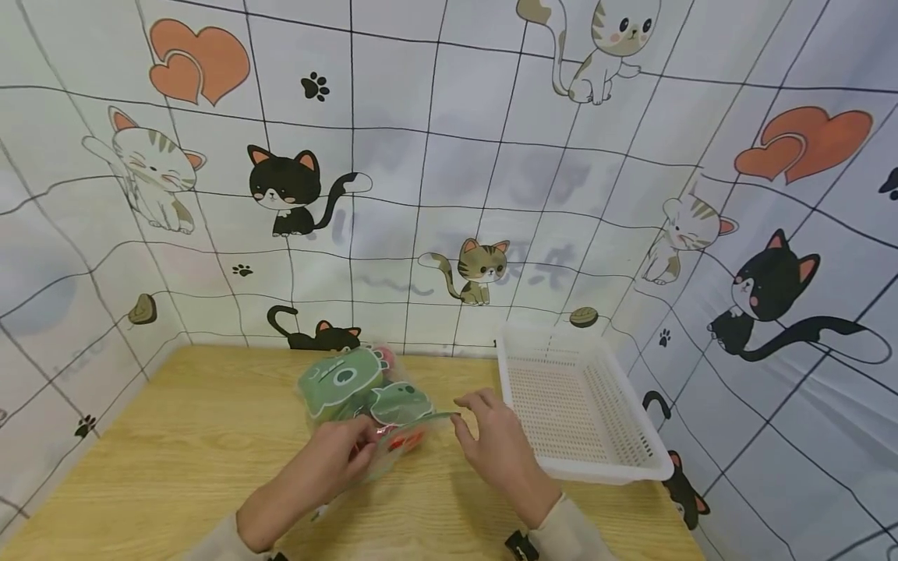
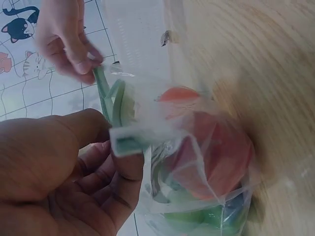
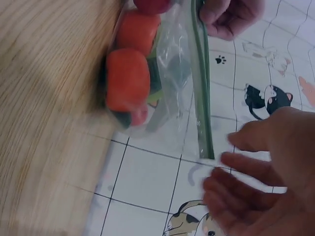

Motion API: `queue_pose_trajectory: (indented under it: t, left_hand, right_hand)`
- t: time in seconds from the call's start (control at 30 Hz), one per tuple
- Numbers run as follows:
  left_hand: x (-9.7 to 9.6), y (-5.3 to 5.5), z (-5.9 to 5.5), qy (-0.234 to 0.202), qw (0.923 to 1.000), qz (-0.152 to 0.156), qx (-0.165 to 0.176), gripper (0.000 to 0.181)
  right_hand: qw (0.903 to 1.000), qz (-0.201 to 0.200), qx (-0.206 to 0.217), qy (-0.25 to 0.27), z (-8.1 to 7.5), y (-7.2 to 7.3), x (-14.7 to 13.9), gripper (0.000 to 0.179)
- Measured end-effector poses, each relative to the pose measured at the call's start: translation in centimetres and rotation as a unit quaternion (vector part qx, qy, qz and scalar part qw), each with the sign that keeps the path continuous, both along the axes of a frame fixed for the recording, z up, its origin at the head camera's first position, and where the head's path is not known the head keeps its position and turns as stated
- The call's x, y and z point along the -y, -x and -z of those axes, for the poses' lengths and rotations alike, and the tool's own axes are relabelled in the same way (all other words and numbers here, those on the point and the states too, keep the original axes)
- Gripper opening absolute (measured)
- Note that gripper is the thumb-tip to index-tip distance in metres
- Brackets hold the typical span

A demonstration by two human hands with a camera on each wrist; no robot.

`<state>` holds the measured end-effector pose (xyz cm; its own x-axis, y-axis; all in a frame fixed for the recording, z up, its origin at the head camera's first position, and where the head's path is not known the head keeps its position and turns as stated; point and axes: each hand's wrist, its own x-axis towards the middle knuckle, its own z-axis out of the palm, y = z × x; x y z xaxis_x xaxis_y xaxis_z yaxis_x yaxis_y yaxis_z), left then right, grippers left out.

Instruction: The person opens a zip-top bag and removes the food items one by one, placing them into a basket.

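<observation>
A clear zip bag [image 1: 400, 413] with green frog-face prints and a green zip strip [image 3: 203, 98] lies on the table, reddish-orange and green items [image 3: 129, 78] inside it. My left hand [image 1: 344, 452] pinches the bag's zip edge between thumb and fingers, near one end of the strip. At the strip's other end is my right hand [image 1: 501, 452], its fingers spread and loosely bent. In the right wrist view a small gap shows between these right fingers [image 3: 236, 172] and the strip. Through the plastic, a rounded reddish item [image 2: 211, 152] shows in the left wrist view.
A white perforated plastic basket [image 1: 617, 467] stands on the right of the wooden table [image 1: 175, 436], close beside my right hand. Behind and at the sides hangs a white sheet [image 1: 393, 171] with grid lines and cartoon cats.
</observation>
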<state>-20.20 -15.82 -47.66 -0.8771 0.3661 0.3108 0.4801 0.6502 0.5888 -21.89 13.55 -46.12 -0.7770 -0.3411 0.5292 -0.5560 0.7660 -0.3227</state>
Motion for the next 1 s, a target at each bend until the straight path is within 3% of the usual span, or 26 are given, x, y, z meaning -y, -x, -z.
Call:
queue_pose_trajectory:
  t: [0.1, 0.2, 0.27, 0.33, 0.5, 0.7, 0.87, 1.0]
  left_hand:
    - [-0.2, 0.0, -0.2, -0.006, 0.9999, -0.004, -0.007, 0.011]
    - [-0.3, 0.2, -0.6, -0.011, 0.9997, -0.008, -0.018, 0.011]
    - [-0.4, 0.2, -0.9, -0.012, 0.9996, -0.014, -0.023, 0.012]
    - [-0.4, 0.2, -1.3, -0.013, 0.9993, -0.019, -0.028, 0.013]
    - [-0.6, 0.3, -1.9, -0.009, 0.9985, -0.027, -0.047, 0.014]
    - [-0.5, 0.4, -2.1, -0.016, 0.9985, -0.038, -0.035, 0.018]
    - [-0.5, 0.2, -2.1, 0.015, 0.9967, -0.041, -0.068, 0.026]
    - [-0.6, 0.0, -2.1, 0.041, 0.9957, -0.052, -0.065, 0.026]
  right_hand:
    - [0.9945, -0.059, -0.086, -0.001, -0.2, -0.5, 0.7, 0.024]
    - [0.9760, -0.153, -0.153, -0.025, -0.2, -0.8, 1.7, 0.023]
    - [0.9627, -0.207, -0.164, -0.058, -0.1, -0.9, 2.5, 0.022]
    - [0.9555, -0.234, -0.151, -0.097, 0.1, -0.9, 3.2, 0.022]
    - [0.9531, -0.209, -0.110, -0.189, 1.0, -0.6, 4.0, 0.029]
    - [0.9372, -0.154, -0.089, -0.300, 1.9, -0.7, 4.4, 0.031]
    - [0.9356, -0.123, -0.065, -0.324, 2.0, -1.1, 4.6, 0.021]
    - [0.9367, -0.113, -0.056, -0.327, 2.1, -1.3, 4.6, 0.009]
